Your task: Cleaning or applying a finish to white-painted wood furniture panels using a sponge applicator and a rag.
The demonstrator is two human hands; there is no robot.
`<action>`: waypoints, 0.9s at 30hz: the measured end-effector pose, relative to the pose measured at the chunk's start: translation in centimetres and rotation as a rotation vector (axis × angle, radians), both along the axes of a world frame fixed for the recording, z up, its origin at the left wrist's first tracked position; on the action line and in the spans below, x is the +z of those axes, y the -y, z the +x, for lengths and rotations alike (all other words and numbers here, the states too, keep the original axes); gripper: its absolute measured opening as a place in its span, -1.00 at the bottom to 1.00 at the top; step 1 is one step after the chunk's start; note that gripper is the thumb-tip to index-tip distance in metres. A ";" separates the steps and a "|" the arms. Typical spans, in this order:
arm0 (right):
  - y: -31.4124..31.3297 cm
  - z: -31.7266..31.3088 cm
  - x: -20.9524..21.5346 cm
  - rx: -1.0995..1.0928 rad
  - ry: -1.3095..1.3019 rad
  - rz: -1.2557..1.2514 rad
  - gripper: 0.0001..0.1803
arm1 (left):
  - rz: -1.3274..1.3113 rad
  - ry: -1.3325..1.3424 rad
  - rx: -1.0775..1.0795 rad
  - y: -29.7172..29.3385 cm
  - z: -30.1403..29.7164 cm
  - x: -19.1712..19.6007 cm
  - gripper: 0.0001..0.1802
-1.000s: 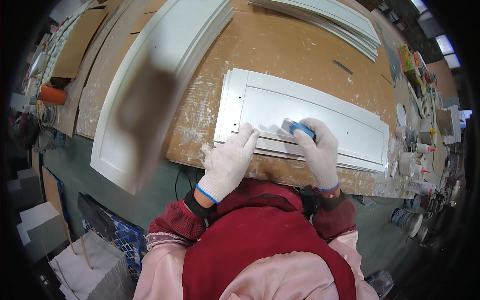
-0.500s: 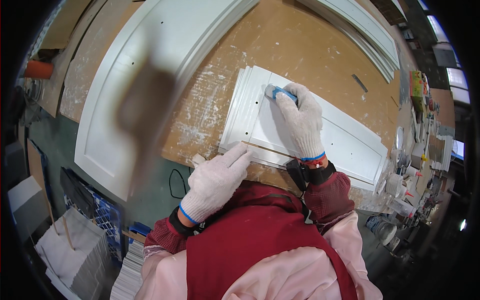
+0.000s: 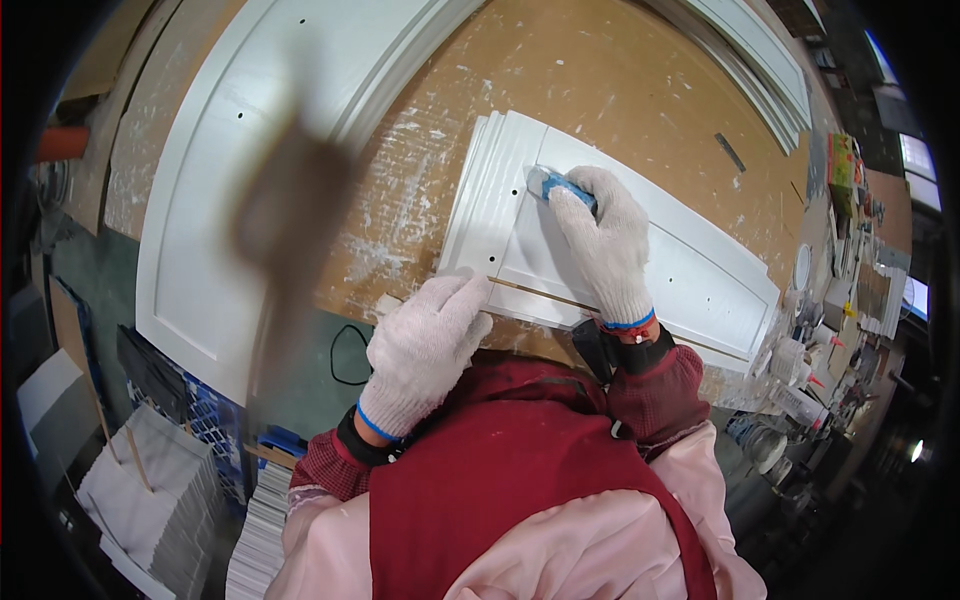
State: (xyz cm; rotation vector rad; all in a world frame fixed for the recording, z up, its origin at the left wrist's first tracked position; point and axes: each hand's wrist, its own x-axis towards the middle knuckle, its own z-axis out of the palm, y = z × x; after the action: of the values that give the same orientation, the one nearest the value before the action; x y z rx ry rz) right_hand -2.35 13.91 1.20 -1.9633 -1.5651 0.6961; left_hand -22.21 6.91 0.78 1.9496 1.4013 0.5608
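Beyond the fingers of the right hand (image 3: 605, 235), a paint-flecked brown worktop (image 3: 600, 85) is leaving room to pass; a thin dark strip (image 3: 730, 152) is lying to their right, with far white panels (image 3: 768, 62) bordering beyond. Left of the left hand's (image 3: 425, 335) fingers, a large white recessed panel (image 3: 195, 200) is blocking. Under the right fingers, a panel stack (image 3: 685, 270) is forming a low step.

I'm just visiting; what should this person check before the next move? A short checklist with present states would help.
1. Right hand holding the blue block: ok.
2. Gloves on both hands: ok.
3. Left hand by the near left corner of the white panels: ok.
4. Left ends of the panels evenly lined up: not ok, they're staggered.
5. Metal strip apart from both hands: ok.
6. Left hand pressing firmly: cannot tell.
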 end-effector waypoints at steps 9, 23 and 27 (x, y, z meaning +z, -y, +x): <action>-0.1 0.0 0.0 -0.071 -0.091 -0.001 -0.66 | -0.030 -0.021 0.007 0.0 0.0 0.1 -0.59; -0.7 1.1 1.1 0.009 -0.053 -0.045 -0.69 | 0.011 -0.015 -0.026 -0.6 0.9 0.7 -0.57; -3.1 1.5 0.7 0.015 0.063 0.145 -0.70 | 0.002 -0.060 -0.115 -0.9 2.1 0.8 -0.56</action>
State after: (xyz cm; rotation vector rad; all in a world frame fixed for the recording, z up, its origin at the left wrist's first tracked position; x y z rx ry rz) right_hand -0.89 17.01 1.95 -1.8850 -1.6215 0.5159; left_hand -20.06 7.76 1.54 2.0494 1.3152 0.4540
